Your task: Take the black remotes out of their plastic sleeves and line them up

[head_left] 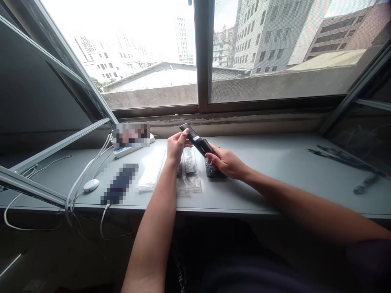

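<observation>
A long black remote control (pixel 191 133), button side not showing, is held slanted above the desk. A small white label sits midway along it. My left hand (pixel 177 145) pinches its far upper end between thumb and fingers. My right hand (pixel 225 161) is closed round its near lower end, where a black section looks stepped or offset; whether that is a separate cover I cannot tell. Below my right hand, a second black remote control (pixel 211 171) with a keypad lies on the desk, partly hidden. Between my forearms lie clear plastic bags (pixel 190 179) with dark items inside.
White papers (pixel 150 173) lie left of the bags. Further left are a blurred-out dark device (pixel 119 185) on a cable, a white round puck (pixel 91 185), a power strip (pixel 131 150) and loose white cables (pixel 87 169). Metal frames flank the desk (pixel 275 162); a window stands behind.
</observation>
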Action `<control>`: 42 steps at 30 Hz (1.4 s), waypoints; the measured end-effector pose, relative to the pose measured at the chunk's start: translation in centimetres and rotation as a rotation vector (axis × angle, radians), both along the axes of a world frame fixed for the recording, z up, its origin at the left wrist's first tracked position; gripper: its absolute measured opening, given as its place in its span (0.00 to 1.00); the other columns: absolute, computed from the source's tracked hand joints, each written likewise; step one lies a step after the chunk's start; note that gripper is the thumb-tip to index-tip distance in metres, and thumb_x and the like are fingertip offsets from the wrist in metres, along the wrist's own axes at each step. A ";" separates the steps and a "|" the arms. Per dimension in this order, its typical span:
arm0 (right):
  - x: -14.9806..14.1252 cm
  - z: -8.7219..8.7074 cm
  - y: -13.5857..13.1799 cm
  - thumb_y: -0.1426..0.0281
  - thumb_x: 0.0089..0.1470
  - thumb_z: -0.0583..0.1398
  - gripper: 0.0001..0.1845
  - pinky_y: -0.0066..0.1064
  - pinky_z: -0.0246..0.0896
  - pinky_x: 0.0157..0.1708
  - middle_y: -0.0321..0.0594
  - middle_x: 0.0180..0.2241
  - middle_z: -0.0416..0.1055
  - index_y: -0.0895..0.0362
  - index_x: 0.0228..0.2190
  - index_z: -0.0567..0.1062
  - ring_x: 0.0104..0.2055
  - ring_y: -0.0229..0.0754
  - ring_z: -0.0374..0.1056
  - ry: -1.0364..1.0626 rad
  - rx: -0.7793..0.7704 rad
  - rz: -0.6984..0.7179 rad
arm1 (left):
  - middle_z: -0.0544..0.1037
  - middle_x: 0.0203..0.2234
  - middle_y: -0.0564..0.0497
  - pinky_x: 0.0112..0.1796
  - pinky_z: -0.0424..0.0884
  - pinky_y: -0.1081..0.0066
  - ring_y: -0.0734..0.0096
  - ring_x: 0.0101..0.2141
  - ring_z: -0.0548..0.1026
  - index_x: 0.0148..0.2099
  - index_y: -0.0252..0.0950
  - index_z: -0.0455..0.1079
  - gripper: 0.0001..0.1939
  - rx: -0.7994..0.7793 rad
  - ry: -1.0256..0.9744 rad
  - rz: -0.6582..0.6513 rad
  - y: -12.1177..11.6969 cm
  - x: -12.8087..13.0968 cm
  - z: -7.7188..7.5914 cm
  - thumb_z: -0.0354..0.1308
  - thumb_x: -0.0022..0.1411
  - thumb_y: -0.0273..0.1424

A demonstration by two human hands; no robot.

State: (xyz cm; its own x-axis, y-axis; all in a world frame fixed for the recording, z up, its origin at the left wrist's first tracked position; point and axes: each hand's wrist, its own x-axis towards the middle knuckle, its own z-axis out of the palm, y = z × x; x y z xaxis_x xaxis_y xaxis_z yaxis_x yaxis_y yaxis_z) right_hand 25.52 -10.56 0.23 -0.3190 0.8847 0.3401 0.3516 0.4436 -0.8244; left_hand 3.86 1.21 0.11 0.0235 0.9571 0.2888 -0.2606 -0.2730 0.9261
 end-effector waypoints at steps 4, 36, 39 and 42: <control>0.0 -0.1 0.6 0.43 0.71 0.60 0.32 0.31 0.62 0.23 0.38 0.31 0.78 0.57 0.58 0.75 0.24 0.40 0.69 0.198 -0.152 0.037 | 0.81 0.28 0.48 0.28 0.76 0.73 0.74 0.25 0.78 0.36 0.33 0.79 0.25 -0.016 -0.045 0.021 0.2 -0.2 0.1 0.77 0.57 0.51; 1.1 1.8 1.2 0.55 0.64 0.61 0.17 0.35 0.61 0.25 0.42 0.29 0.71 0.55 0.41 0.80 0.26 0.43 0.59 0.836 -0.689 0.152 | 0.81 0.36 0.48 0.27 0.69 0.75 0.74 0.30 0.78 0.41 0.35 0.79 0.23 -0.033 -0.176 -0.071 -0.1 -0.7 0.5 0.75 0.59 0.50; 0.6 1.2 0.9 0.56 0.62 0.65 0.18 0.33 0.61 0.25 0.38 0.30 0.72 0.56 0.47 0.80 0.26 0.41 0.63 0.628 -0.396 0.042 | 0.82 0.35 0.48 0.29 0.73 0.75 0.74 0.29 0.80 0.40 0.34 0.78 0.24 -0.057 -0.154 -0.072 0.0 -0.5 0.5 0.78 0.58 0.49; 0.3 0.5 0.4 0.58 0.63 0.68 0.28 0.36 0.69 0.31 0.39 0.34 0.77 0.57 0.60 0.78 0.31 0.44 0.70 0.301 -0.094 -0.087 | 0.83 0.34 0.48 0.32 0.78 0.73 0.72 0.29 0.82 0.41 0.34 0.78 0.24 -0.090 -0.128 -0.063 0.0 -0.3 0.5 0.78 0.58 0.48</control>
